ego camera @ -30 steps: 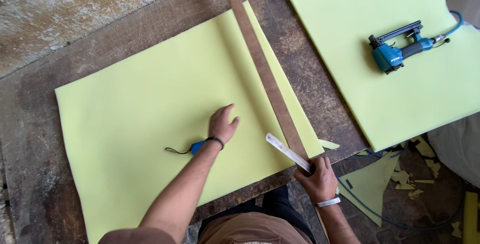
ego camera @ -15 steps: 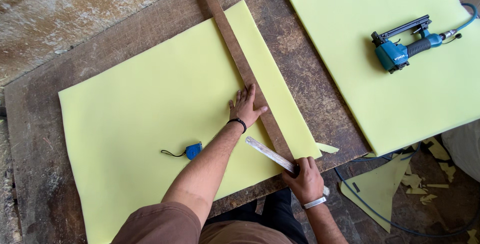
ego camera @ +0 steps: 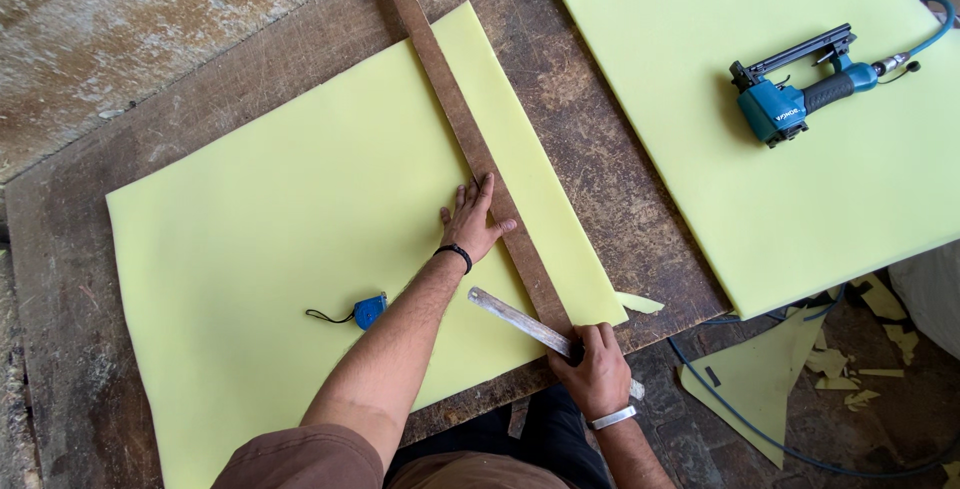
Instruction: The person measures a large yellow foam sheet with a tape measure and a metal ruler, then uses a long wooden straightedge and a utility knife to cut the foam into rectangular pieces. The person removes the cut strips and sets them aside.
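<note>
A pale yellow foam sheet [ego camera: 280,249] lies flat on a worn wooden table [ego camera: 620,179]. A long brown wooden strip [ego camera: 450,109] runs diagonally across the sheet's right side. My left hand [ego camera: 472,221] presses flat on the strip, fingers spread. My right hand [ego camera: 598,369] grips a long metal blade [ego camera: 515,319] at the near end of the strip, its tip lying on the foam. A small blue tape measure [ego camera: 368,310] with a black loop rests on the foam left of my forearm.
A second yellow foam sheet [ego camera: 700,69] covers the right of the table, with a blue pneumatic stapler [ego camera: 795,99] and its hose on it. Foam offcuts [ego camera: 770,374] and scraps lie on the floor at lower right. A blue hose [ego camera: 760,439] trails there.
My left hand moved from the foam near the tape measure up onto the wooden strip. The strip now lies further left on the sheet. My right hand stays at the near end with the blade.
</note>
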